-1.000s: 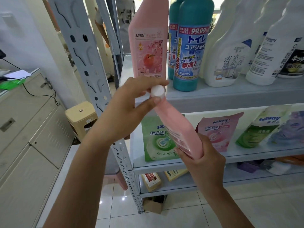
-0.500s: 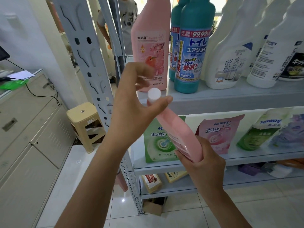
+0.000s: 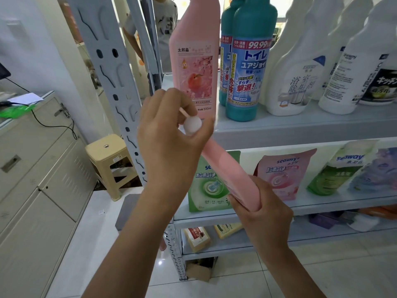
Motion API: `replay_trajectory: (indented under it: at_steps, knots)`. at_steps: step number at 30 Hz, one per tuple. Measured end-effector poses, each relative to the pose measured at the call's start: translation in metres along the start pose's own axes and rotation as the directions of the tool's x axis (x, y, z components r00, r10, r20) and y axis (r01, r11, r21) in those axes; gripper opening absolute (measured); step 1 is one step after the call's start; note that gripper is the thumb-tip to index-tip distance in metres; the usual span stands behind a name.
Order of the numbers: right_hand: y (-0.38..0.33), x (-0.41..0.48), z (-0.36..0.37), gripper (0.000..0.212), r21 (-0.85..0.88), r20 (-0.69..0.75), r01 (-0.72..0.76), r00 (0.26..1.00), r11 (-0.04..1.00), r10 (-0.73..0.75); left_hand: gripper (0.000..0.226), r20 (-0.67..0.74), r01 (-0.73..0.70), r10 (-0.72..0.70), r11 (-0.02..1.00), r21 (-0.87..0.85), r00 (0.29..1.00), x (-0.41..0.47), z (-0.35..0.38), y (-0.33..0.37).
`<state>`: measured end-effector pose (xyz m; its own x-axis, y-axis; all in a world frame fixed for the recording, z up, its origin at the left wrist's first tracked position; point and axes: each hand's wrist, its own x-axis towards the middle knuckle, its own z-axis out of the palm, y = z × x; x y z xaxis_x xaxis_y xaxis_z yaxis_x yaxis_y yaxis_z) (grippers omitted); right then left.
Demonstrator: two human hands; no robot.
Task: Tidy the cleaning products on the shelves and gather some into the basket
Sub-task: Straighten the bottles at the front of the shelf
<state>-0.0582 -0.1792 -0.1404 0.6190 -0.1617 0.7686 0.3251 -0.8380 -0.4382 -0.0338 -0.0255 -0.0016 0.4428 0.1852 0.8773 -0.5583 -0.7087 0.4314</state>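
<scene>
Fiddling with one pink bottle point(image 3: 225, 168) mid-frame: my right hand point(image 3: 264, 207) gripped its base, left hand point(image 3: 169, 143) pinched the cap point(image 3: 192, 124). No basket was visible, so probably early days.

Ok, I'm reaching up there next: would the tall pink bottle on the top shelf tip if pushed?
Probably, if pushed high: the pink bottle is tall and narrow and stands near the shelf edge. Its smooth plastic looks stiff, perhaps slippery.
</scene>
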Motion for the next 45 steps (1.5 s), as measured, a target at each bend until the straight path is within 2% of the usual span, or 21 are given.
replay_trajectory:
  at_steps: [2,5,7,9,10,14,19,25,27,29,32,34,37,39,41,43,45]
  knots:
    - [0.000,0.000,0.001,0.053,-0.014,0.017,-0.001,1.000,1.000,0.002,0.023,0.016,-0.023,0.021,0.991,0.134,1.000,0.002,0.000,-0.003]
    - [0.002,-0.001,-0.001,0.055,-0.034,0.036,0.007,0.999,0.999,-0.006,0.025,0.187,-0.120,0.077,0.966,0.230,0.979,0.005,-0.006,-0.007]
    - [0.004,-0.001,-0.001,0.056,-0.041,0.038,-0.004,0.999,0.999,0.006,0.026,0.362,-0.146,0.084,0.978,0.148,0.928,0.007,-0.015,-0.007]
    - [0.005,0.000,-0.002,0.054,-0.038,0.024,-0.023,0.999,0.999,0.024,0.028,0.522,-0.070,0.054,0.997,0.011,0.852,0.011,-0.026,-0.006]
    - [0.005,0.001,-0.003,0.052,-0.039,0.016,-0.022,1.000,0.999,0.023,0.027,0.557,-0.059,0.056,0.998,-0.014,0.828,0.012,-0.030,-0.007]
    - [0.007,0.003,-0.004,0.048,-0.073,0.007,0.023,1.000,0.997,-0.023,0.019,0.490,-0.084,0.031,0.993,0.088,0.871,0.015,-0.034,-0.010]
    - [0.009,0.005,-0.001,0.047,-0.123,-0.037,0.122,0.991,0.985,-0.127,0.039,0.305,-0.004,-0.102,0.945,0.327,0.947,0.010,-0.028,0.000]
    - [0.010,0.005,0.001,0.049,-0.148,-0.031,0.182,0.982,0.972,-0.189,0.043,0.223,0.116,-0.284,0.820,0.561,0.932,0.006,-0.023,0.003]
    - [0.011,0.005,0.001,0.049,-0.150,-0.028,0.205,0.977,0.967,-0.211,0.031,0.200,0.125,-0.275,0.827,0.548,0.941,0.006,-0.022,0.003]
    - [0.011,0.006,0.001,0.048,-0.152,-0.030,0.219,0.974,0.964,-0.226,0.019,0.233,0.108,-0.230,0.892,0.439,0.945,0.006,-0.022,-0.001]
    - [0.013,0.006,0.001,0.048,-0.137,-0.032,0.215,0.975,0.967,-0.221,0.020,0.331,-0.049,-0.052,0.956,0.290,0.942,0.006,-0.024,-0.009]
    - [0.013,0.006,0.001,0.050,-0.133,-0.020,0.201,0.978,0.970,-0.206,0.028,0.427,-0.097,-0.009,0.969,0.227,0.904,0.006,-0.028,-0.015]
    - [0.016,0.006,0.000,0.052,-0.143,-0.011,0.164,0.986,0.976,-0.167,0.025,0.573,-0.095,0.032,0.992,0.082,0.819,0.007,-0.040,-0.021]
    - [0.018,0.007,0.000,0.052,-0.157,0.001,0.166,0.986,0.974,-0.168,0.025,0.583,-0.035,-0.008,0.997,0.063,0.812,0.008,-0.043,-0.022]
    - [0.019,0.008,0.000,0.050,-0.162,-0.002,0.169,0.985,0.972,-0.172,0.020,0.537,0.063,-0.106,0.993,0.097,0.837,0.008,-0.042,-0.019]
    - [0.020,0.008,0.002,0.048,-0.158,-0.031,0.173,0.983,0.972,-0.180,0.016,0.471,0.140,-0.207,0.975,0.172,0.857,0.007,-0.039,-0.012]
    - [0.020,0.008,0.004,0.050,-0.163,-0.048,0.181,0.980,0.970,-0.191,0.026,0.371,0.157,-0.262,0.944,0.289,0.891,0.004,-0.035,-0.007]
